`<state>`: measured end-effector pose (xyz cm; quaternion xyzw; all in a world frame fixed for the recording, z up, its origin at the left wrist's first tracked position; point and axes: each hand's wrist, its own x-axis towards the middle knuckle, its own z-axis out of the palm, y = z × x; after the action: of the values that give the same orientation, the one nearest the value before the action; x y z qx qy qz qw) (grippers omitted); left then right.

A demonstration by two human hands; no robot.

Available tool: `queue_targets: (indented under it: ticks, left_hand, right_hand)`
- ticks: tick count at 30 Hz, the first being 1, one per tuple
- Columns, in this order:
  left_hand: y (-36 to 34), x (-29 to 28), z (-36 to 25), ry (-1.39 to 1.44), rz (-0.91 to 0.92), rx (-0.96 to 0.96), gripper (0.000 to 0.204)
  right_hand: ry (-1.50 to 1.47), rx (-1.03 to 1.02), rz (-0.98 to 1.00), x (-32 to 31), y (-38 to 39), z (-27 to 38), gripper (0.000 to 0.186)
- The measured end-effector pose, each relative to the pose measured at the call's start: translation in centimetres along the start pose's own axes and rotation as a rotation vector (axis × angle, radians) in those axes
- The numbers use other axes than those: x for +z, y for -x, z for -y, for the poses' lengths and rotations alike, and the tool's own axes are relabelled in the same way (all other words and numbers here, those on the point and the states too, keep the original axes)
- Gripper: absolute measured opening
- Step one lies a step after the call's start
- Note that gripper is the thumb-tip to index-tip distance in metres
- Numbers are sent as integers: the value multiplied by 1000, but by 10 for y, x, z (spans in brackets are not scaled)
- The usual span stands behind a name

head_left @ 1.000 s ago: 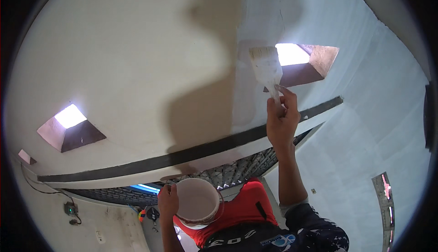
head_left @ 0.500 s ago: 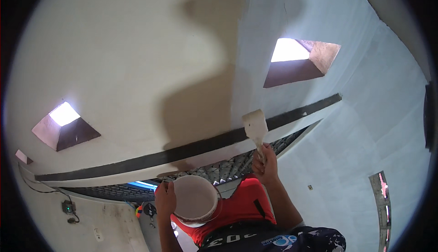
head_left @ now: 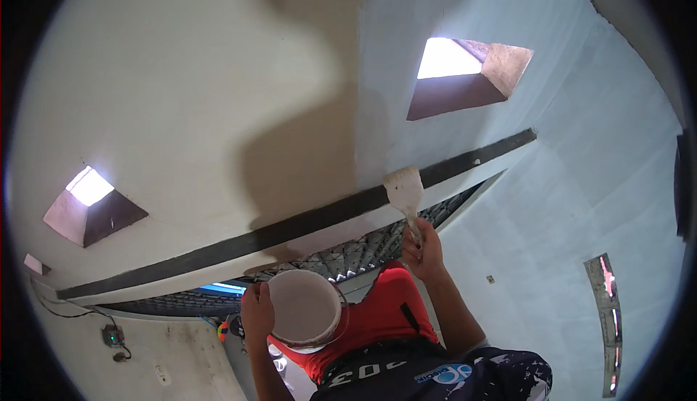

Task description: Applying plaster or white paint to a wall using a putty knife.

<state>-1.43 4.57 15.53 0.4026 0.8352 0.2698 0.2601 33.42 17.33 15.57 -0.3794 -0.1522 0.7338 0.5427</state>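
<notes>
Looking up from below, the view takes in a pale plastered ceiling and a person working beneath it. The right hand is closed around the handle of a wide putty knife, whose flat, plaster-smeared blade points upward and sits over the dark strip that runs across the ceiling from lower left to upper right; whether the blade touches the surface cannot be told. The left hand grips the side of a round white bucket, fingers wrapped against its wall, holding it low and just beside the person's red shirt. The bucket is well apart from the knife, lower and to the left. Two square recessed openings show in the ceiling: one lit opening at upper right, above the knife, and another lit opening at far left. A dark metal grille shows behind the strip, between the two hands.
</notes>
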Motion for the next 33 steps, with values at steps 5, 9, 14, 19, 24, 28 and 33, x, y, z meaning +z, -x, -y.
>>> queue_targets:
  ticks: [5, 9, 14, 19, 24, 28, 33]
  left_hand:
    - [-8, 6, 16, 11, -10, 44, 43]
    - [-3, 2, -5, 7, -13, 54, 44]
    - [-4, 6, 13, -10, -61, 93, 44]
    - [-5, 6, 4, 11, -27, 54, 44]
    - [-8, 8, 12, 18, -45, 92, 45]
    - [-6, 6, 3, -23, -12, 57, 44]
    - [-6, 5, 14, 21, -26, 43, 44]
  right_hand:
    - [125, -298, -4, 45, 2, 20, 20]
    - [337, -769, 45, 65, -38, 38, 15]
    - [882, -1797, -183, 135, -88, 68, 23]
    - [1044, -1635, -214, 144, -112, 63, 25]
    - [1039, -1615, -237, 119, -120, 37, 25]
    - [1133, -1536, -262, 75, -121, 10, 22]
    - [989, -1248, -211, 36, -85, -14, 21]
